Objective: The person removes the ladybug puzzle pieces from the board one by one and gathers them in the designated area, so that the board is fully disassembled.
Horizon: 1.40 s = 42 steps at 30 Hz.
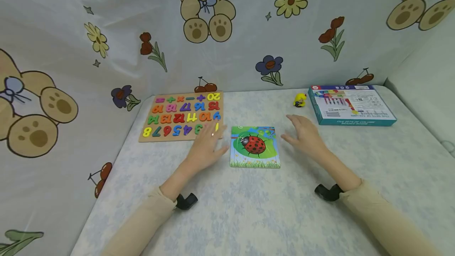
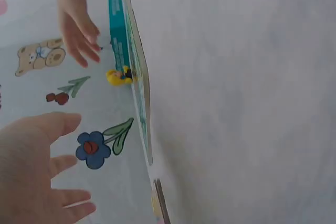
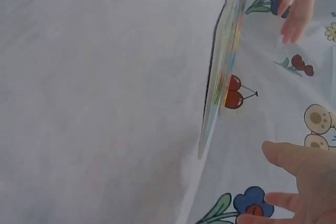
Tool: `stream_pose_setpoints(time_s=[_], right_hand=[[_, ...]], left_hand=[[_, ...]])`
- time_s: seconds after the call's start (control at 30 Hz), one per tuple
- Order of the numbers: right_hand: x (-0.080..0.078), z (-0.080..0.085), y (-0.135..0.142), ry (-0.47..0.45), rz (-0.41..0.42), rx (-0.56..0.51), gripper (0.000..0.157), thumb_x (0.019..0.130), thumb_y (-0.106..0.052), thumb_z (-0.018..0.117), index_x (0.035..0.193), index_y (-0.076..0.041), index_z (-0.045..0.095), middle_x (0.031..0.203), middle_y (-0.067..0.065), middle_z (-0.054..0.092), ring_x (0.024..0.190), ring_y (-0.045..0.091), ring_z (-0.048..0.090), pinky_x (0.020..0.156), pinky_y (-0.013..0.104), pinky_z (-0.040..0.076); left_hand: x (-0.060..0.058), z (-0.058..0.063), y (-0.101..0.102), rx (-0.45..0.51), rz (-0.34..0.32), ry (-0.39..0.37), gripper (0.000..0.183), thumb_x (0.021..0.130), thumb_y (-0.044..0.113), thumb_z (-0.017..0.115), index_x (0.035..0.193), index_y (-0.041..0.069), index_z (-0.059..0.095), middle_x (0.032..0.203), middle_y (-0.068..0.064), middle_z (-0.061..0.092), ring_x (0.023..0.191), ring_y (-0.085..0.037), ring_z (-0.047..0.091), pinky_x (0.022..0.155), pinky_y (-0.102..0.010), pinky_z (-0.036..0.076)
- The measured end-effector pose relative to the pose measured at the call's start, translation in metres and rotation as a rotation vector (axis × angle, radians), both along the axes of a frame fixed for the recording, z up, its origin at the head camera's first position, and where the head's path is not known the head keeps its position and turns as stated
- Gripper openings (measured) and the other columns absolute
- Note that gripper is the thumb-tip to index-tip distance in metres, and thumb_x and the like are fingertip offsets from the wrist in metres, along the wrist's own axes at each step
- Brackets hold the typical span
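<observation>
A square ladybug puzzle board (image 1: 254, 147) lies flat on the table between the two hands. To its left is my left hand (image 1: 205, 148), fingers spread and holding nothing; in the head view its fingertips overlap the near right corner of a wooden number board (image 1: 160, 136) with coloured digits. On the puzzle's right side hovers my right hand (image 1: 306, 135), thumb and fingers apart, nothing in it. Both hands show in the left wrist view, the left hand (image 2: 31, 166) close and the right hand (image 2: 77, 30) farther off. The puzzle's thin edge (image 3: 218, 72) appears in the right wrist view.
A small yellow duck figure (image 1: 299, 100) stands behind the right hand. Farther right lies a flat teal box (image 1: 352, 106) of beads. At the back and left hangs a white cloth (image 1: 241, 50) printed with bears and flowers. Black wrist mounts (image 1: 186, 201) sit under both forearms.
</observation>
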State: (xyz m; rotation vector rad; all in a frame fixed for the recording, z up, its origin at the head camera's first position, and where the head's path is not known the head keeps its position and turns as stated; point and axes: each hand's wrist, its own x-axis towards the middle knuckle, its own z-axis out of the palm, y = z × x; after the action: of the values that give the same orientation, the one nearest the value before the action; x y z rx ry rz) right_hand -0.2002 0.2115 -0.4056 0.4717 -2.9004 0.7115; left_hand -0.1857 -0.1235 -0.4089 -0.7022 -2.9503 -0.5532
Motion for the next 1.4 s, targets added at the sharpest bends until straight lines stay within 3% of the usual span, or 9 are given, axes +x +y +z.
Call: stream_pose_setpoints(time_s=[0.13, 0.27, 0.43, 0.6, 0.93, 1.2, 1.4], right_hand=[[-0.014, -0.008, -0.015, -0.093, 0.134, -0.211, 0.059, 0.086, -0.010, 0.069, 0.136, 0.006, 0.043, 0.137, 0.028, 0.048, 0.124, 0.045, 0.046, 0.103, 0.058, 0.038], [-0.026, -0.018, -0.025, -0.139, 0.152, -0.328, 0.054, 0.083, -0.006, 0.072, 0.130, 0.006, 0.049, 0.128, 0.027, 0.056, 0.112, 0.041, 0.055, 0.093, 0.054, 0.046], [-0.029, -0.032, -0.032, -0.191, 0.104, -0.377, 0.052, 0.083, -0.011, 0.073, 0.129, 0.001, 0.053, 0.125, 0.021, 0.059, 0.107, 0.034, 0.057, 0.088, 0.045, 0.046], [-0.025, -0.042, -0.031, -0.101, 0.086, -0.360, 0.052, 0.079, -0.012, 0.076, 0.125, 0.003, 0.058, 0.119, 0.021, 0.061, 0.098, 0.031, 0.052, 0.082, 0.039, 0.042], [-0.020, -0.047, -0.033, -0.049, 0.085, -0.370, 0.048, 0.078, -0.010, 0.078, 0.121, 0.001, 0.061, 0.120, 0.020, 0.063, 0.113, 0.035, 0.054, 0.093, 0.050, 0.047], [-0.023, -0.047, -0.034, -0.061, 0.068, -0.365, 0.054, 0.077, -0.008, 0.078, 0.125, 0.004, 0.058, 0.123, 0.022, 0.062, 0.115, 0.037, 0.054, 0.094, 0.050, 0.047], [-0.030, -0.048, -0.034, -0.051, 0.093, -0.342, 0.056, 0.075, -0.010, 0.080, 0.125, 0.004, 0.058, 0.123, 0.022, 0.062, 0.114, 0.037, 0.053, 0.097, 0.051, 0.043]], left_hand=[[0.005, -0.008, 0.010, 0.049, -0.156, -0.096, 0.057, 0.093, 0.040, 0.059, 0.143, 0.018, 0.044, 0.154, -0.011, 0.033, 0.142, -0.034, 0.031, 0.114, -0.055, 0.027], [0.008, -0.016, 0.014, 0.118, -0.212, -0.187, 0.052, 0.092, 0.034, 0.062, 0.139, 0.018, 0.049, 0.152, -0.007, 0.038, 0.140, -0.029, 0.036, 0.113, -0.048, 0.032], [0.011, -0.028, 0.017, 0.179, -0.223, -0.202, 0.050, 0.091, 0.028, 0.065, 0.137, 0.016, 0.051, 0.147, -0.008, 0.044, 0.137, -0.028, 0.040, 0.111, -0.046, 0.036], [0.010, -0.038, 0.019, 0.251, -0.237, -0.159, 0.044, 0.089, 0.026, 0.068, 0.130, 0.015, 0.057, 0.140, -0.007, 0.050, 0.133, -0.026, 0.044, 0.110, -0.048, 0.036], [0.007, -0.050, 0.016, 0.303, -0.216, -0.193, 0.052, 0.090, 0.028, 0.066, 0.138, 0.015, 0.051, 0.153, -0.006, 0.036, 0.143, -0.029, 0.029, 0.114, -0.058, 0.023], [0.005, -0.055, 0.021, 0.385, -0.182, -0.226, 0.051, 0.089, 0.025, 0.067, 0.137, 0.015, 0.052, 0.154, -0.005, 0.034, 0.144, -0.029, 0.027, 0.112, -0.061, 0.022], [0.002, -0.055, 0.021, 0.365, -0.169, -0.235, 0.048, 0.089, 0.025, 0.066, 0.135, 0.017, 0.053, 0.154, -0.004, 0.034, 0.144, -0.028, 0.027, 0.113, -0.060, 0.021]])
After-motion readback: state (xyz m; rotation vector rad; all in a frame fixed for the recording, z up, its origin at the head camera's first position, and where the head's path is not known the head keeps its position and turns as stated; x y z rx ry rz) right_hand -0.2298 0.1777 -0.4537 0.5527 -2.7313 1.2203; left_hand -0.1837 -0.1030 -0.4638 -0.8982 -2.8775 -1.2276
